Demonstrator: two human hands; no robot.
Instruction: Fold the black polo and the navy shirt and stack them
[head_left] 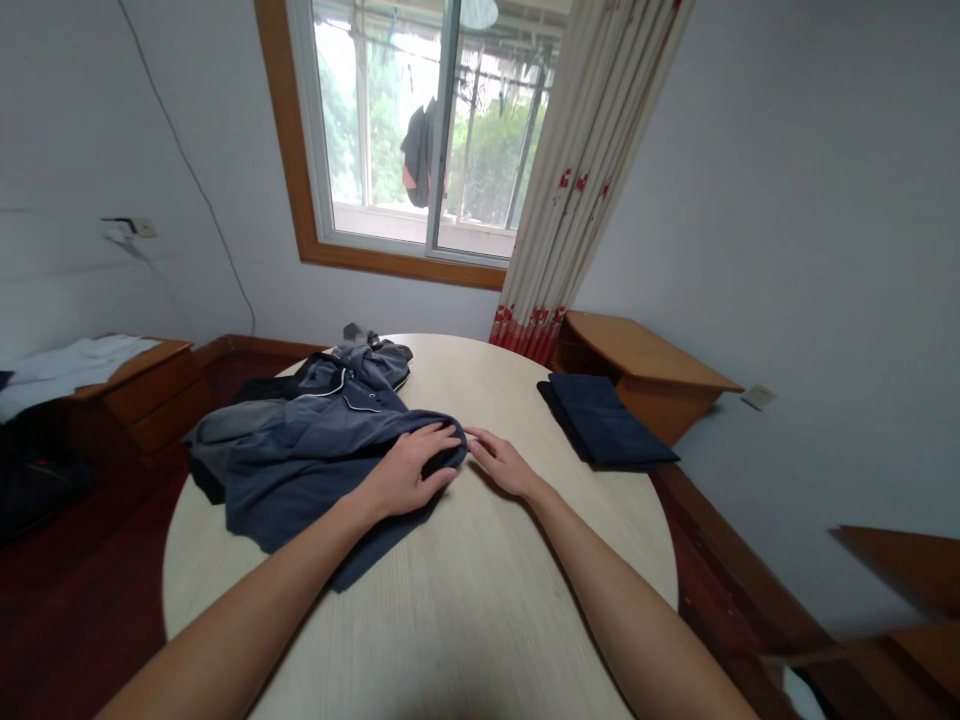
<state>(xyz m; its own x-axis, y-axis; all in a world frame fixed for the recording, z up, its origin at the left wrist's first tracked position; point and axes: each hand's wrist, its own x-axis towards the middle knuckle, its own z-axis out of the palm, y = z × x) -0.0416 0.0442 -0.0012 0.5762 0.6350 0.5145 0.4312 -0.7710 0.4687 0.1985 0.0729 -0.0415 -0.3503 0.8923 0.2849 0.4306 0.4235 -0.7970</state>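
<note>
A dark blue-grey polo shirt [307,470], with white piping and a small button near its collar, lies rumpled on the left half of the round table [480,600]. My left hand [411,468] rests on its right end, fingers stretched over the fold and thumb apart. At the tip of that same end, my right hand [506,465] has its thumb and fingers drawn together on the cloth edge; the fingertips are partly hidden. More grey and black clothing [240,425] is heaped behind and under the shirt.
Folded dark navy cloths [607,420] are stacked at the table's right edge. Beyond them stands a wooden cabinet [645,350] against the wall, beside a patterned curtain [581,190] and a window [420,130]. At left, white cloth [75,365] covers a low wooden drawer unit [150,400].
</note>
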